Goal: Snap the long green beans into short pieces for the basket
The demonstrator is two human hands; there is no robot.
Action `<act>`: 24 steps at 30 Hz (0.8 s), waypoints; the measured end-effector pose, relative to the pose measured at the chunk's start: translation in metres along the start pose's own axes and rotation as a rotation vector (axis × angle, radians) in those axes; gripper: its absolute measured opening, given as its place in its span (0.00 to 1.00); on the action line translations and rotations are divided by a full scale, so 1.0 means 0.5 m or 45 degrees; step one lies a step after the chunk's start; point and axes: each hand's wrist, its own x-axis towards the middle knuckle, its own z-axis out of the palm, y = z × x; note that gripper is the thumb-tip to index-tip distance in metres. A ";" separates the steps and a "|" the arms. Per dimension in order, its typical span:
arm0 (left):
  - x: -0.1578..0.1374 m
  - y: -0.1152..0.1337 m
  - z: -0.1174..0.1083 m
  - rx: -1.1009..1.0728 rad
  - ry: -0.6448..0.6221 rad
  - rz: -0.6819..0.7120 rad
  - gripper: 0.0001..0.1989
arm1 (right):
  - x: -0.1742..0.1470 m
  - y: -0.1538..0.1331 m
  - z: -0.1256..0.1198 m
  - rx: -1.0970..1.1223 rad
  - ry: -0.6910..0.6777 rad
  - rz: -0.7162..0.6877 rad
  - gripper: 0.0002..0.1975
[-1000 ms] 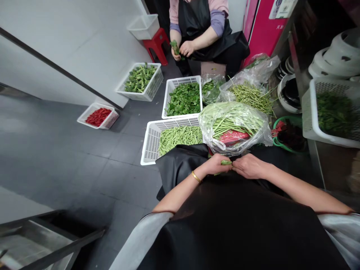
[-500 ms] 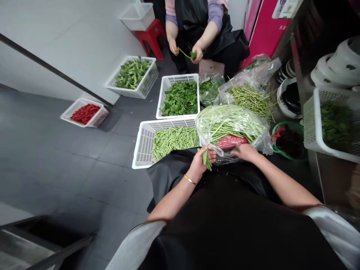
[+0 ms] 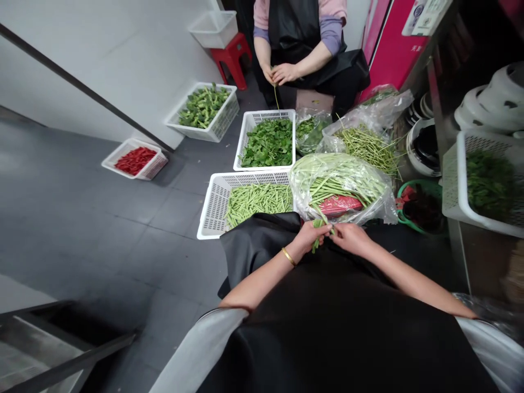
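My left hand (image 3: 308,237) is closed around a small bunch of green long beans (image 3: 316,241), low over my black apron. Close against it, my right hand (image 3: 350,238) pinches the end of a bean at the fingertips. Just beyond both hands lies a clear plastic bag (image 3: 298,180) full of whole long beans (image 3: 327,188), with a red package (image 3: 340,205) at its near side. To the left, a white basket (image 3: 213,207) holds short cut bean pieces (image 3: 260,202).
Across from me a co-worker's hands (image 3: 282,73) hold a thin green stem. Baskets of leafy greens (image 3: 268,143), green vegetables (image 3: 204,106) and red peppers (image 3: 136,160) stand on the floor. At right are a green basin (image 3: 434,188) and a white basket (image 3: 464,180) of greens.
My right hand has left the bag's near edge and come to meet my left hand, which has shifted right with its bunch. The co-worker's hands have come together.
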 end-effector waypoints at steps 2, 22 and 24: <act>-0.006 0.001 0.011 -0.043 0.002 0.111 0.20 | -0.031 -0.030 -0.001 0.130 0.074 -0.055 0.10; -0.086 0.036 -0.007 -0.010 -0.364 0.128 0.19 | -0.097 0.000 -0.025 0.356 -0.118 -0.444 0.14; -0.086 0.039 -0.013 0.049 -0.436 0.070 0.18 | -0.091 0.029 -0.031 0.478 -0.179 -0.184 0.13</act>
